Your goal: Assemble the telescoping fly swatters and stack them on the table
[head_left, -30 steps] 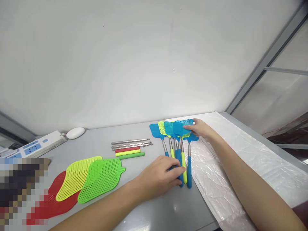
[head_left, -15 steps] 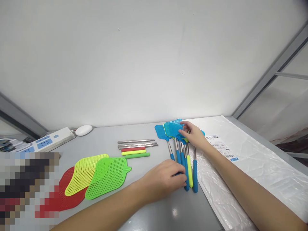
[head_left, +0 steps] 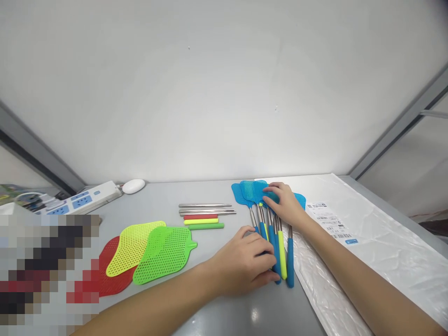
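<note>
Several fly swatters with blue heads [head_left: 248, 189], metal rods and blue or yellow handles lie in an overlapping bundle. My right hand [head_left: 285, 203] is at their heads, thumb and fingers curled on the edge of a blue one. Over the handles is my left hand [head_left: 248, 261], its fingers bent around some of them and hiding parts of them. A yellow handle [head_left: 282, 256] and a blue handle [head_left: 290, 263] show to the right of my left hand. Another blue head [head_left: 300, 199] sticks out behind my right wrist.
At left lie loose green [head_left: 164, 254], yellow [head_left: 136, 242] and red swatter heads [head_left: 115, 280], overlapping. Behind them are metal rods [head_left: 206, 206] and coloured handle tubes [head_left: 206, 226]. A power strip [head_left: 94, 196] and white mouse-like object [head_left: 133, 186] stand back left; a white mailing bag [head_left: 385, 261] right.
The view has shifted slightly. My left hand's fingers have spread farther over the handles. The yellow edge that showed under a blue head is now hidden. My right hand stays at the heads.
</note>
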`<action>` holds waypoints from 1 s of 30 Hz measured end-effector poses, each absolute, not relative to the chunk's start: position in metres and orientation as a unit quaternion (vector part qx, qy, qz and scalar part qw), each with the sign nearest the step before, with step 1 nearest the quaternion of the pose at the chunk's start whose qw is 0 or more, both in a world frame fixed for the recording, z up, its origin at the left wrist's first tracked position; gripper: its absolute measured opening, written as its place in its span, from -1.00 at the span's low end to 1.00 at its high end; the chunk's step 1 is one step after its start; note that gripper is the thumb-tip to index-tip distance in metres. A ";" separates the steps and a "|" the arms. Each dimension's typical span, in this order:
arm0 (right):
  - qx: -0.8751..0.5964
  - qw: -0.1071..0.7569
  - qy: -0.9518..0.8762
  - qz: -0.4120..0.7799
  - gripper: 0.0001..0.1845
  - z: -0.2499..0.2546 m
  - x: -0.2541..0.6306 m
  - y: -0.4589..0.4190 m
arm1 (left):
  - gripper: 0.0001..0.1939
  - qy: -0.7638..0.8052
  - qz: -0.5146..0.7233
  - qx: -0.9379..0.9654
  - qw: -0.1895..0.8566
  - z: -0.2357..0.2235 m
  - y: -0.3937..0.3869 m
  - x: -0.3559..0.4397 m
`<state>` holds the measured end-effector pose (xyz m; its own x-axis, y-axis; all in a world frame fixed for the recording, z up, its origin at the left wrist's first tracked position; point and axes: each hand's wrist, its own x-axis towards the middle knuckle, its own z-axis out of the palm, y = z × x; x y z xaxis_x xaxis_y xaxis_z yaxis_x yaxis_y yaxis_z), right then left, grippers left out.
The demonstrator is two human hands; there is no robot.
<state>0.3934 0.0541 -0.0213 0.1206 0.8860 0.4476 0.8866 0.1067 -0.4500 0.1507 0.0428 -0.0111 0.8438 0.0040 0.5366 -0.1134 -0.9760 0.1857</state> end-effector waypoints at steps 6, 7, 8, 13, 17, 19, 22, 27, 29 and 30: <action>-0.648 0.343 -0.680 -0.001 -0.69 -0.022 0.391 0.051 | -0.67 -0.021 0.254 0.963 0.091 -0.012 0.041 0.150; -0.643 0.343 -0.684 0.002 -0.69 -0.023 0.390 0.051 | -0.66 -0.020 0.250 0.964 0.087 -0.012 0.041 0.150; -0.639 0.341 -0.689 0.003 -0.70 -0.025 0.389 0.051 | -0.65 -0.017 0.247 0.965 0.083 -0.013 0.040 0.150; -0.622 0.333 -0.709 0.010 -0.70 -0.028 0.382 0.050 | -0.58 -0.014 0.241 0.969 0.057 -0.016 0.037 0.149; -0.607 0.338 -0.719 0.007 -0.69 -0.028 0.377 0.046 | -0.55 -0.024 0.236 0.971 0.027 -0.013 0.035 0.147; -0.600 0.341 -0.724 0.004 -0.69 -0.028 0.375 0.044 | -0.56 -0.028 0.228 0.973 0.006 -0.010 0.033 0.143; -0.596 0.344 -0.726 -0.002 -0.70 -0.026 0.373 0.042 | -0.60 -0.040 0.219 0.974 -0.028 -0.004 0.032 0.130; -0.583 0.343 -0.736 -0.006 -0.72 -0.023 0.370 0.036 | -0.66 0.019 0.224 0.972 -0.061 0.004 0.031 0.082; -0.573 0.330 -0.750 -0.002 -0.73 -0.023 0.369 0.036 | -0.69 0.068 0.221 0.971 -0.057 0.006 0.033 0.061; -0.568 0.323 -0.757 -0.001 -0.73 -0.023 0.368 0.037 | -0.70 0.090 0.216 0.971 -0.054 0.008 0.035 0.053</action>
